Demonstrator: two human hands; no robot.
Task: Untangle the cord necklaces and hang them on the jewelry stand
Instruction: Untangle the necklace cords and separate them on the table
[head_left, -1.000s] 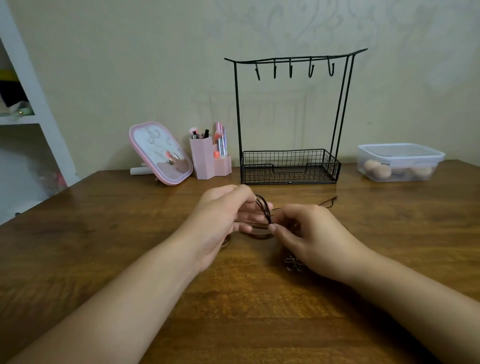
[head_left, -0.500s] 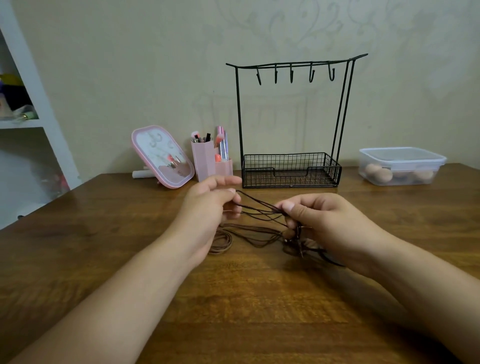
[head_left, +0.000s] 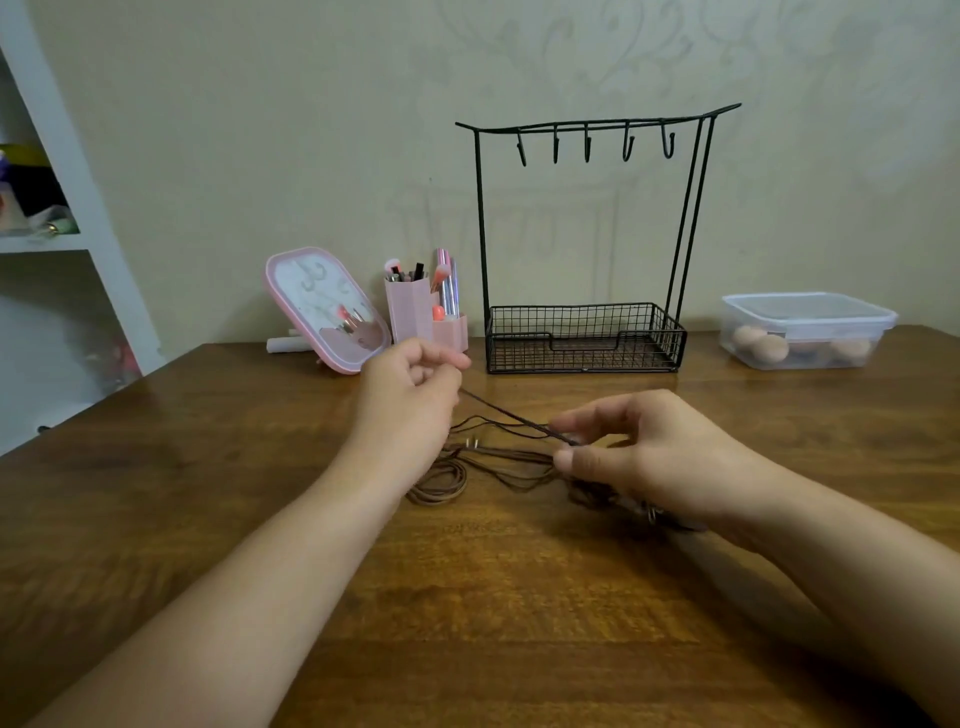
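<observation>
Pulling a cord taut between two hands at the centre of the frame, a person is partway through the untangling step. The left hand (head_left: 410, 387) has its grip pinched on one end of a dark strand, raised a little toward the upper left. The right hand (head_left: 649, 457), lower and to the right, grips the other end between thumb and fingers, just above the table (head_left: 208, 493).

Below that stretched strand the cord necklaces (head_left: 498, 460) lie on the wood between the hands: thin brown and dark cords, several loops crossing each other, with a small coil at the lower left and what looks like small metal ends. A metal pendant seems to peek out under the right hand.

Next, by my judgement, one cord must be drawn free of the loops without tightening any knot.

Behind, at upper centre right, the black wire jewelry stand (head_left: 584, 338) has five bare hooks.
</observation>
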